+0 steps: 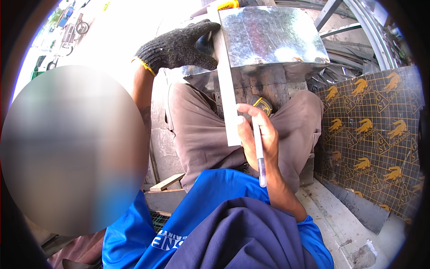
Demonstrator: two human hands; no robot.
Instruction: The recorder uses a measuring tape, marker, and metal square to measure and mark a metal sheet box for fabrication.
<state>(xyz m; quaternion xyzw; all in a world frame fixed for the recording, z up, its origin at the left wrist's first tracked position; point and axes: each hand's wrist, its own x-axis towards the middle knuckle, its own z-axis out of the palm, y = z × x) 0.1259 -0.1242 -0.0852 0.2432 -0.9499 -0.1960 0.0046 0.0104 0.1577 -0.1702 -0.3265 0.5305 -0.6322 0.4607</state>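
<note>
A long, narrow, pale flat strip [228, 89] runs from above my lap to the left edge of a shiny bent metal sheet [273, 36]. My left hand [181, 47], in a dark knit glove with a yellow cuff, holds the strip's far part, thumb and fingers meeting its left edge; some fingertips are hidden. At the near end, my bare right hand [262, 136] pinches the strip between thumb and index finger. A white pen [259, 152] with a clear end is tucked in that same hand, pointing back toward me. Beyond the right hand lies a black-and-yellow tape measure [263, 105].
At the right leans a dark board [367, 130] with a yellow printed pattern. Behind it are scrap metal strips [345, 54] and a metal frame [367, 31]. A yellow object [227, 4] is at the far edge. Small wooden pieces [168, 182] lie left of my lap.
</note>
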